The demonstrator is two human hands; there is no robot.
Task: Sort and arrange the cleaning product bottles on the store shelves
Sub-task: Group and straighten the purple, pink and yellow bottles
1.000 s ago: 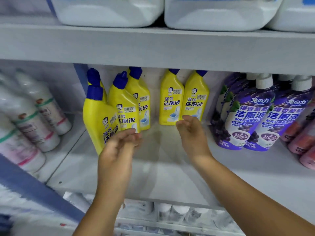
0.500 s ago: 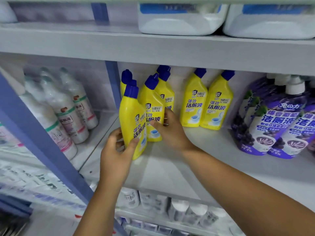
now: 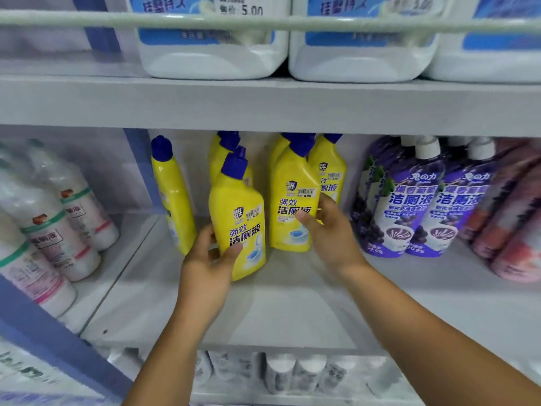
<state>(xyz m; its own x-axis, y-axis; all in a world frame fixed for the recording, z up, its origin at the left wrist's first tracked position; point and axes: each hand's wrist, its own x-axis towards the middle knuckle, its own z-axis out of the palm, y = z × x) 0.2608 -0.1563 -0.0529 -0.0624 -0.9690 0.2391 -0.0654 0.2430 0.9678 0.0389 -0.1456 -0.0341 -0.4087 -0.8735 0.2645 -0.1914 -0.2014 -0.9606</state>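
Several yellow toilet-cleaner bottles with blue caps stand on the middle shelf (image 3: 278, 315). My left hand (image 3: 209, 259) grips the lower part of the front yellow bottle (image 3: 238, 213), which leans a little. My right hand (image 3: 328, 230) holds the right side of a second yellow bottle (image 3: 292, 197) just to its right. Another yellow bottle (image 3: 172, 189) stands side-on at the left, by the blue upright. More yellow bottles (image 3: 329, 168) sit behind, partly hidden.
Purple-labelled bottles (image 3: 409, 200) with white caps stand to the right, pinkish ones (image 3: 512, 224) beyond them. White bottles (image 3: 58, 218) fill the left bay behind a blue post (image 3: 140, 165). Large white jugs (image 3: 210, 39) sit on the shelf above. White bottles (image 3: 292, 373) show on the shelf below.
My right hand went from the left yellow bottles to a bottle further right and now holds it. The left hand keeps its grip on the front bottle, shifted right away from the post.
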